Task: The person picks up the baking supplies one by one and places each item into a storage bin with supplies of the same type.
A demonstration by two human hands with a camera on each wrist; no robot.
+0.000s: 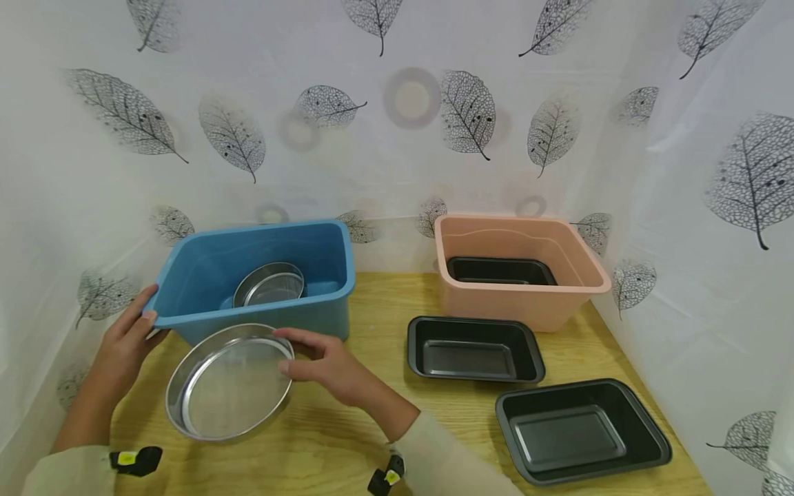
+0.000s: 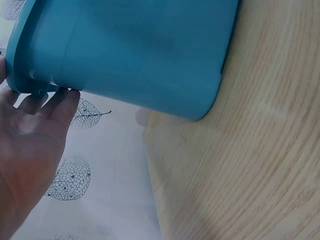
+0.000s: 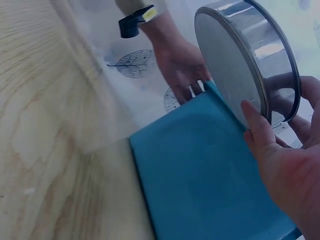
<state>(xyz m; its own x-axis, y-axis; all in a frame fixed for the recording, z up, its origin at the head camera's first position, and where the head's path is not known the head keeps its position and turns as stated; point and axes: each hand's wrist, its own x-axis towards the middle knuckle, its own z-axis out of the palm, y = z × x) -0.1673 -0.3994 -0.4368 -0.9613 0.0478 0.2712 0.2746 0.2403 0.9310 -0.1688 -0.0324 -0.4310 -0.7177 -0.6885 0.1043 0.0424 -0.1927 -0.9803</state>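
While your right hand (image 1: pixel 335 368) pinches the round metal pan (image 1: pixel 229 381) lower left of frame, steady the blue bin (image 1: pixel 260 275) with your flat-fingered left hand (image 1: pixel 124 344); tilt the pan clear over its rim.

— Behind and to both sides?
— White sheeting (image 1: pixel 397 172) printed with grey skeleton leaves, hung as a back wall and two side walls, boxing in the workspace. Faint round rings among the leaves, near the top middle. Creases and soft folds at the right corner.
— Underneath?
— Pale wooden tabletop (image 1: pixel 384 310) with visible grain, running up to the back sheet; close up in the left wrist view, curved grain lines (image 2: pixel 260 165) and the table's edge against the sheeting.
— Light?
— Even and soft, only faint shadows on the wood.
— Floor, windows?
— Out of sight; hidden by sheeting all round.
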